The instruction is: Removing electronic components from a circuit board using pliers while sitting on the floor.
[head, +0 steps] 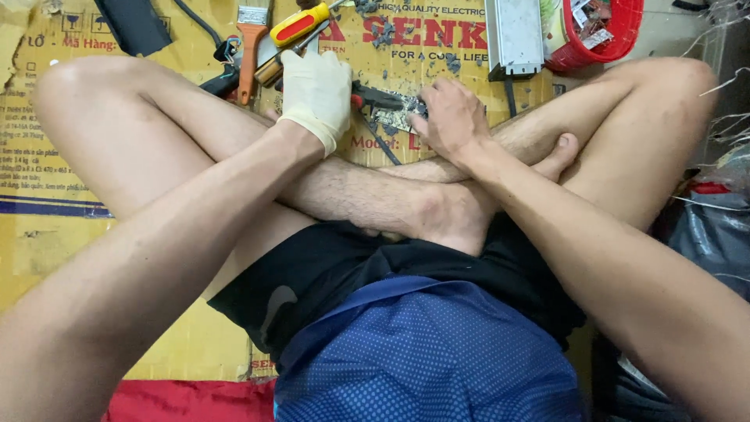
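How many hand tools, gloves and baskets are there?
Screwdrivers: 1, the yellow-and-red screwdriver
Brushes: 1, the orange-handled brush
Pliers: 1, the pliers in the gloved left hand
Gloves: 1
Baskets: 1, the red basket
Total: 5
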